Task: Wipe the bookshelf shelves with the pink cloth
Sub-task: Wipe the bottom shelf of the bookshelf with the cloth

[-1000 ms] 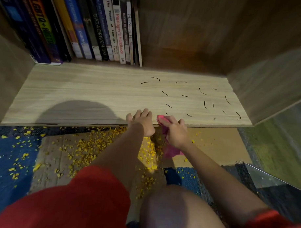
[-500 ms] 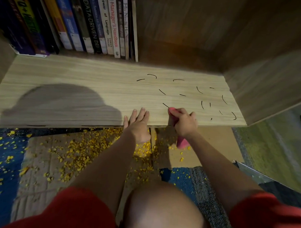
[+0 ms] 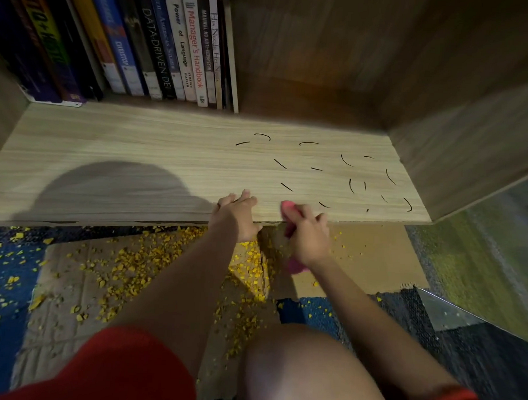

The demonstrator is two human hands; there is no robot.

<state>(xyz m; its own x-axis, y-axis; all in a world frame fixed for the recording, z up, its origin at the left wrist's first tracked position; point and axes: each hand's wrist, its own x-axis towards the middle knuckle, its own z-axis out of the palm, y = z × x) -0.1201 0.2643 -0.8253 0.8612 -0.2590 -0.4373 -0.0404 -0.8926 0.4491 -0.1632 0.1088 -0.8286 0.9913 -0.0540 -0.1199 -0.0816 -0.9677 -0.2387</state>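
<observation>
Pale wood grain fills the middle of the view: the shelf [image 3: 138, 153] is seen from above, closed off on the right by a darker side panel [image 3: 468, 147]. A rounded shadow [image 3: 113, 188] is cast across its left half. Below the front edge, a patchy blue and green carpet [image 3: 2, 280] is spread out, and a cardboard sheet [image 3: 374, 257] is laid flat over it, right up against the foot of the unit. A row of books [image 3: 160, 46] is stood upright at the back left of the shelf, spines outward, while the back right is left in deep shade. A bare knee [image 3: 304, 374] is raised at the bottom of the view, between two red sleeves.

Now to the hands. The left hand [image 3: 237, 212] is laid flat on the front edge of the shelf, fingers straight and spread, nothing held. Just beside it, the right hand [image 3: 308, 234] is curled around the pink cloth [image 3: 289, 208]. The bunched tip of the cloth is pressed onto the shelf right at its front edge, and a loose tail is seen hanging below the wrist.

Short black marks [image 3: 280, 163] — curved strokes and dashes — are scattered over the right half of the shelf, the nearest ones lying just beyond the cloth. Yellow crumbs [image 3: 129, 264] are strewn over the cardboard and carpet, thickest under the left forearm.
</observation>
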